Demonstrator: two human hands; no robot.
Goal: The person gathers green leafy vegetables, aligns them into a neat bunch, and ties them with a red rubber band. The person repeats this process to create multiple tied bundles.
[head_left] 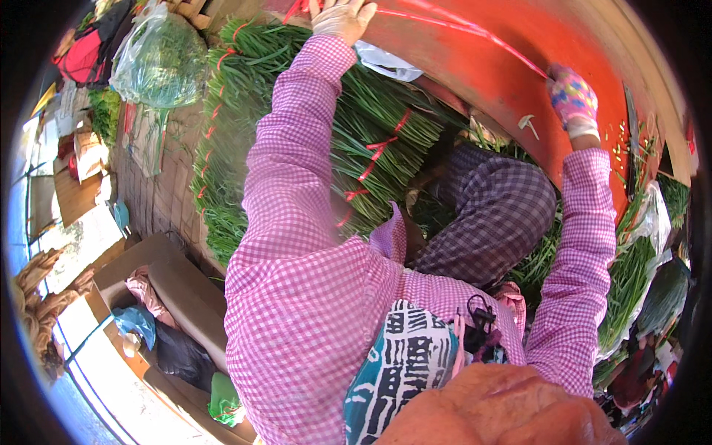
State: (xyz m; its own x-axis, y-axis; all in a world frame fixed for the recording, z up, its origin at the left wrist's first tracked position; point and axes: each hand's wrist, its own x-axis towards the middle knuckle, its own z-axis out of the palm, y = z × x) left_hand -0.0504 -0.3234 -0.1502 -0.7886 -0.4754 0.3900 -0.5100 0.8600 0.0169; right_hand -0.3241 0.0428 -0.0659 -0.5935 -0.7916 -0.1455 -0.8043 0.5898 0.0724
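Observation:
My right hand, in a multicoloured patterned glove, is closed on a pinkish-red plastic string. Two strands run tautly from it toward the top edge, near my left hand. That hand wears a whitish glove; its visible fingers are apart, and the picture's edge cuts off part of them. Below it lie bundles of long green stalks, banded with red ties. Another row of tied greens lies beside my left sleeve. A red work surface extends beneath the string.
A white T-shaped piece and a long dark blade lie on the red surface. A clear bag of greens stands at the far left. Cardboard boxes are at the lower left. Bagged greens sit at the right.

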